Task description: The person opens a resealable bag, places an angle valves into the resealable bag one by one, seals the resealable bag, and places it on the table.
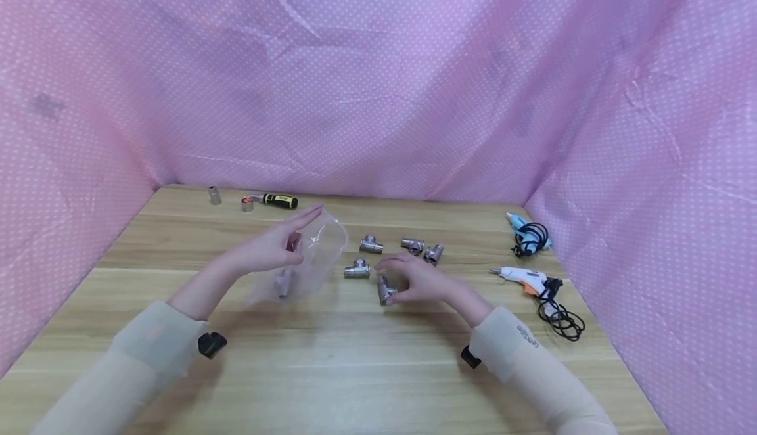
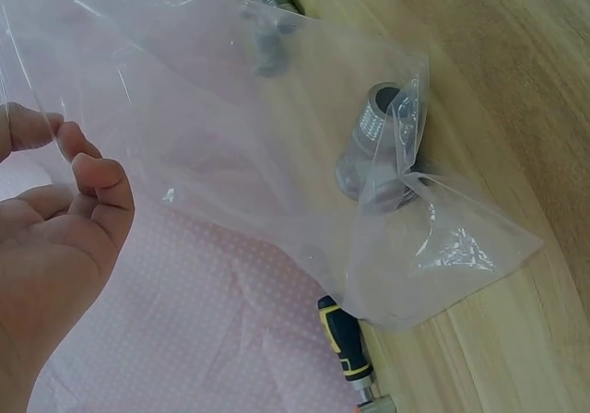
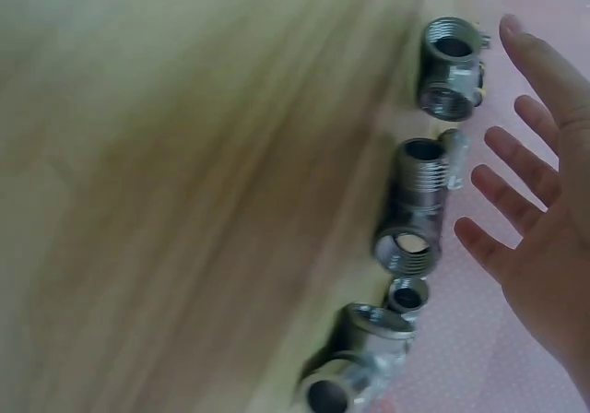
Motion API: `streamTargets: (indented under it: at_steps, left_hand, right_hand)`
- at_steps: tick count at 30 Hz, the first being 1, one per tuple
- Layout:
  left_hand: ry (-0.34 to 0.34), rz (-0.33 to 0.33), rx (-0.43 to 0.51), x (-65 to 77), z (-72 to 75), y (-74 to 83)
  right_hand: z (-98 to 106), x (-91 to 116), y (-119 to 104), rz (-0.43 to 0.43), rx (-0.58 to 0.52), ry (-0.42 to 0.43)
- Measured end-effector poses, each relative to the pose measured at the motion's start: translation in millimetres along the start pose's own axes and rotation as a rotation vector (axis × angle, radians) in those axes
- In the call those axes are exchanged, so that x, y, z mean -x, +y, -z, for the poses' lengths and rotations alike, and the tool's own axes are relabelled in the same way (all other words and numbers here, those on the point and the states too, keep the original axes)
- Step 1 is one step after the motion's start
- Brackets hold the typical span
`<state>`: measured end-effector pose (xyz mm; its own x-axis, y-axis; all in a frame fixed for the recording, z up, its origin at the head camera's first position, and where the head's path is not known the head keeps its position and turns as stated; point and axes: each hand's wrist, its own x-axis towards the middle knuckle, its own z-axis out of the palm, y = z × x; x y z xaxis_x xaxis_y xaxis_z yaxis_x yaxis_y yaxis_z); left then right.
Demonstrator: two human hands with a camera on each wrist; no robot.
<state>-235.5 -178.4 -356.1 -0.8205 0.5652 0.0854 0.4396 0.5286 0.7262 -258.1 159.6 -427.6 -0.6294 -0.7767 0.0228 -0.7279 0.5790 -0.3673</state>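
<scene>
My left hand [image 1: 269, 246] pinches the edge of a clear plastic bag [image 1: 324, 251], which hangs tilted over the table. A metal tee pipe fitting [image 2: 364, 159] lies in the bag's lower corner, seen through the plastic. Fingers spread and slightly bent, my right hand [image 1: 421, 278] hovers around another tee fitting [image 1: 386, 290]; the right wrist view shows the palm [image 3: 562, 256] with nothing held. Just left of that hand lies a tee fitting [image 1: 357, 269]. Farther back are more chrome tee fittings, one at the middle [image 1: 371, 244] and two close together [image 1: 412, 245] [image 1: 434, 254].
At the back left stand a small metal cylinder [image 1: 215, 195], a short copper-topped fitting [image 1: 247, 204] and a black-yellow screwdriver [image 1: 280, 200]. A blue glue gun [image 1: 526, 232] and a white glue gun [image 1: 532, 280] with coiled black cords lie at right. Pink dotted cloth [image 1: 367, 93] surrounds the wooden table [image 1: 355, 382].
</scene>
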Motion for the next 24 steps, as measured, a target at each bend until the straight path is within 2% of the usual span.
streamTargets:
  at_steps: [3,8,18,24]
  left_hand:
    - [0.006,0.009,0.0,-1.7,-0.7,-1.3]
    - [0.016,0.013,0.021,-1.9,-2.6,-3.0]
    - [0.041,0.011,0.071,-1.6,-2.7,-3.2]
    - [0.063,0.013,0.047,-3.3,0.1,1.6]
  right_hand:
    - [-6.5,2.0,3.6,-0.015,0.039,-0.038]
    - [-13.4,3.2,3.2,-0.034,0.065,-0.045]
    - [-18.1,3.0,2.5,-0.054,0.039,-0.002]
    - [-5.8,2.7,-2.5,-0.031,-0.014,0.061]
